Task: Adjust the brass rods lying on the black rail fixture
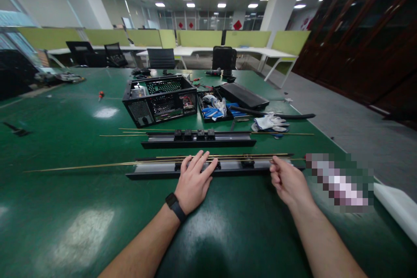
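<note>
My left hand [194,180] lies flat with its fingers stretched out on the near black rail [156,173], pressing on the middle of it. My right hand [286,180] is at the rail's right end, fingers curled in a pinch around the thin brass rods [97,165] that run along the rail's top. A second black rail [198,140] with several small black blocks lies parallel just behind, with more brass rods beside it.
An open black computer case [159,100] stands behind the rails. A black tray [215,108] with blue and white items, white gloves [270,122], a black panel [244,95] and a black hose lie to the right. The green table [65,191] ends at the right.
</note>
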`<state>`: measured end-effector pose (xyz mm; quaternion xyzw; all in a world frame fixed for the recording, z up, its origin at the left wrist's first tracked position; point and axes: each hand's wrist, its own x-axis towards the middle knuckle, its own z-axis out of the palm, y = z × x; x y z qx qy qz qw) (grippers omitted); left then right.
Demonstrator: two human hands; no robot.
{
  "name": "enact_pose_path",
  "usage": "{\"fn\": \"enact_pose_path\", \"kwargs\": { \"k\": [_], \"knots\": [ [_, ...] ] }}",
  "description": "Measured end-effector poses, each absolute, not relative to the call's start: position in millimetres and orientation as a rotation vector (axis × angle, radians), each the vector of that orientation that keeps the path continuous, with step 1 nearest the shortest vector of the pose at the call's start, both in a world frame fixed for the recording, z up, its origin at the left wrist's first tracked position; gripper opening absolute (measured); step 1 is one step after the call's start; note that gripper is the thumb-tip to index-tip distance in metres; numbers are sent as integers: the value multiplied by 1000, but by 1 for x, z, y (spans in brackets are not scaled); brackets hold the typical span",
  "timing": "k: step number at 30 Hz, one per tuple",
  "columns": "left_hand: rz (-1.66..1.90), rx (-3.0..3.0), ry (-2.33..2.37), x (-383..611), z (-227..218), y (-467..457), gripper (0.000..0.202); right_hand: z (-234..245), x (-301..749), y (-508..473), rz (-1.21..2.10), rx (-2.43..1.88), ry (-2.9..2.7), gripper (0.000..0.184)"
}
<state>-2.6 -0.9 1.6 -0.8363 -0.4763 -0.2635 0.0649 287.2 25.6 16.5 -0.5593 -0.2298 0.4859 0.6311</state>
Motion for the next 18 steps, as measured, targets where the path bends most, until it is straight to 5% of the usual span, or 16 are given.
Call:
{"fn": "enact_pose_path", "kwargs": {
  "k": [18],
  "knots": [
    [-794,-2528,-1455,-3,2,-2,56,16,279,22,1224,-1290,-689,44]
  ]
}}
